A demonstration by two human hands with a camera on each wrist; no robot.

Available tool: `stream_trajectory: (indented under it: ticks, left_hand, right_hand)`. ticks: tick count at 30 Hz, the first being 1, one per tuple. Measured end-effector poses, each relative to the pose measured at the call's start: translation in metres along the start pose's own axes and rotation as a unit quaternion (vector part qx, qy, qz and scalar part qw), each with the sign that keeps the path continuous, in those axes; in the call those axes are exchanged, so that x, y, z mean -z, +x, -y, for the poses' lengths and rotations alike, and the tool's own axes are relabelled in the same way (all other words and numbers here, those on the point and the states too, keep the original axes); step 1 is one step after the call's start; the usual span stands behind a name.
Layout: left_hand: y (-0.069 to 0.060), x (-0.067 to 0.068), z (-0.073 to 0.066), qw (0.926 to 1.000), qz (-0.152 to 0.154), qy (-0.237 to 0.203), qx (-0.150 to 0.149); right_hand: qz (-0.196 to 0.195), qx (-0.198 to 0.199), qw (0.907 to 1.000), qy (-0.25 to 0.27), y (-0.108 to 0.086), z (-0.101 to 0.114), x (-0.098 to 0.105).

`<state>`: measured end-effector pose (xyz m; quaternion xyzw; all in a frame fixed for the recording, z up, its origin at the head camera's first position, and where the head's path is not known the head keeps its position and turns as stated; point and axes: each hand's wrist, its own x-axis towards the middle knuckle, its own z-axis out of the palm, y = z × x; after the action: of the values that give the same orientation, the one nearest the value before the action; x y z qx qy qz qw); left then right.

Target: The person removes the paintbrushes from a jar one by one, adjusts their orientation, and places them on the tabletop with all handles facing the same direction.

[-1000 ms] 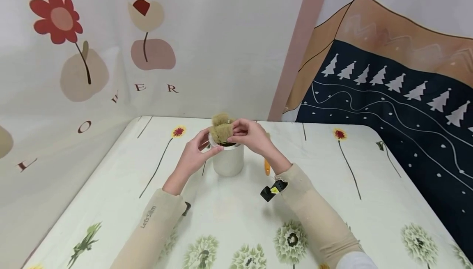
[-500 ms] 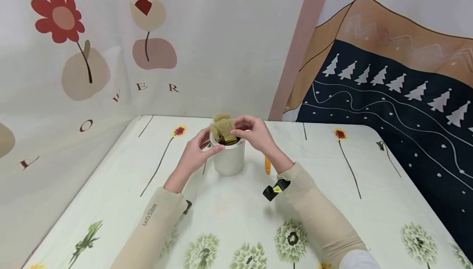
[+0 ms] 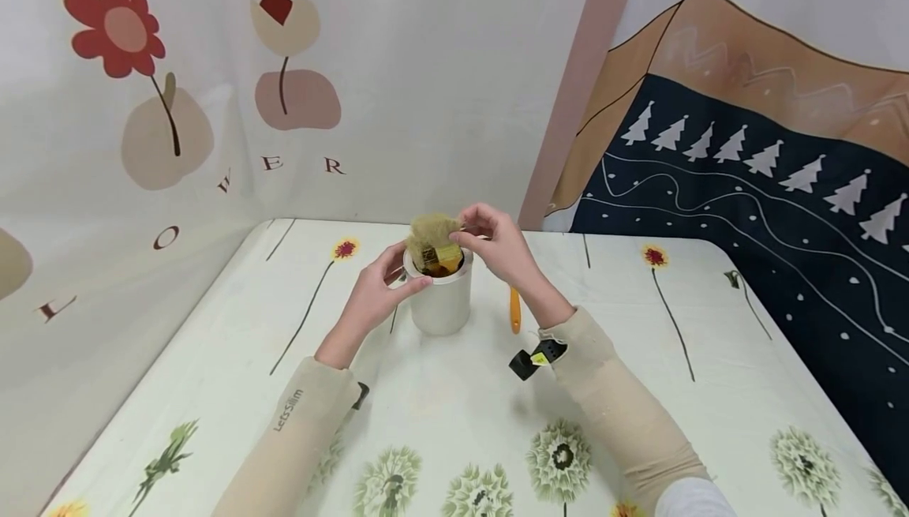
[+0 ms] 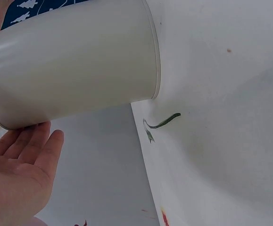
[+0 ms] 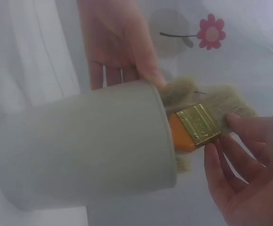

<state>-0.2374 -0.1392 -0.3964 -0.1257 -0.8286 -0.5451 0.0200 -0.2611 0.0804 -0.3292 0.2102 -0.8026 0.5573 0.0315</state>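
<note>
A white cylindrical container [image 3: 440, 312] stands upright on the table. My left hand [image 3: 372, 292] grips its rim from the left, thumb at the front and fingers round the far side, which the left wrist view shows against the wall [image 4: 37, 123]. With thumb and fingers my right hand [image 3: 500, 245] pinches a paintbrush [image 5: 197, 123] by its bristles and metal band. That brush has a gold band and an orange handle, whose lower part is hidden inside the container. Other tan bristles [image 5: 181, 90] stick out of the opening beside it.
An orange handle [image 3: 514, 312] lies on the table right of the container, its far part hidden behind my right hand. The flower-print tablecloth [image 3: 426, 398] covers the table. A printed curtain [image 3: 426, 106] hangs behind the far edge.
My right hand has lifted the paintbrush up and slightly right, so its gold band and some orange handle now show above the rim. The left hand stays on the container.
</note>
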Motion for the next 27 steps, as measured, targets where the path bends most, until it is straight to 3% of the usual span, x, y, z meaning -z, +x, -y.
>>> stream_trajectory:
  ticks: [10,20,27]
  left_hand:
    - [0.002,0.0,0.002,1.0,-0.001,0.004,0.003]
    - [0.001,0.0,0.0,1.0,-0.003,0.006,0.005]
    - [0.002,0.001,0.0,1.0,-0.003,0.003,0.003]
  right_hand:
    - [-0.064,0.028,0.9963,0.05,0.002,0.013,0.014]
    - [-0.135,0.074,0.9791,0.133,0.008,0.022,0.034]
    - [-0.162,0.09,0.9742,0.129,0.01,0.027,0.051]
